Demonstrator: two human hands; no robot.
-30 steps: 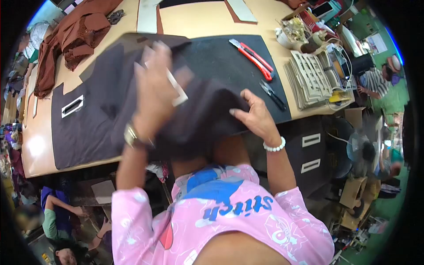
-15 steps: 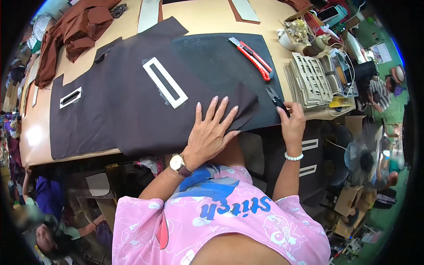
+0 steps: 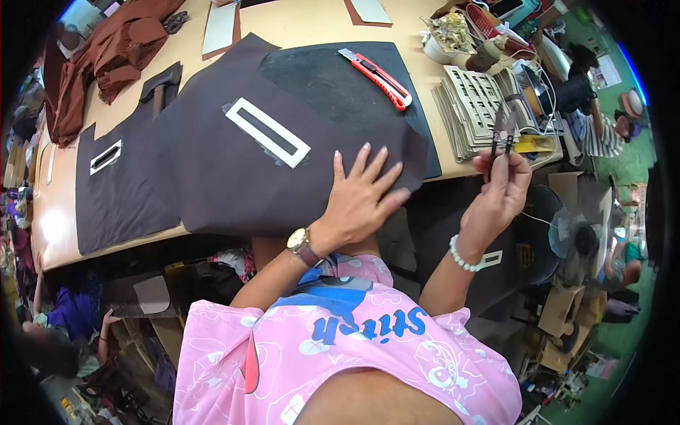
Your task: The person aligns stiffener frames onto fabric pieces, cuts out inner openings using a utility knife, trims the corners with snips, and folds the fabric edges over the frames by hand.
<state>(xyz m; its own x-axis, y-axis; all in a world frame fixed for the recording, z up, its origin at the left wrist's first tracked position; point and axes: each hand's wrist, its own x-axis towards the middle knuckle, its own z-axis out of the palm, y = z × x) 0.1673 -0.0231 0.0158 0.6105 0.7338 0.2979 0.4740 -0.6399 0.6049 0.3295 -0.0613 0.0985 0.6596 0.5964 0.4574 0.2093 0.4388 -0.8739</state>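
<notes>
My left hand [image 3: 363, 191] lies with fingers spread on dark brown fabric [image 3: 212, 188], near its right corner. A white rectangular frame [image 3: 268, 133] with a long slot rests on that fabric, above and left of the hand. At the left, a smaller slotted white piece [image 3: 106, 157] sits on the cloth. Raised off the table's right edge, my right hand [image 3: 499, 180] is closed around small thread snips [image 3: 504, 127], their blades pointing up. Past the left hand, a red utility knife [image 3: 379, 79] lies on a dark cutting mat [image 3: 312, 81].
Stacked card templates [image 3: 467, 117] stand at the right, beside a white tub [image 3: 446, 49] of scraps. A hammer [image 3: 159, 92] lies at the back left near rust-brown cloth [image 3: 131, 53]. A fan [image 3: 577, 241] is at the right. Other people are at both sides.
My right hand has lifted the snips from the mat's right edge and moved right. My left hand has slid right with the fabric, which now covers more of the mat.
</notes>
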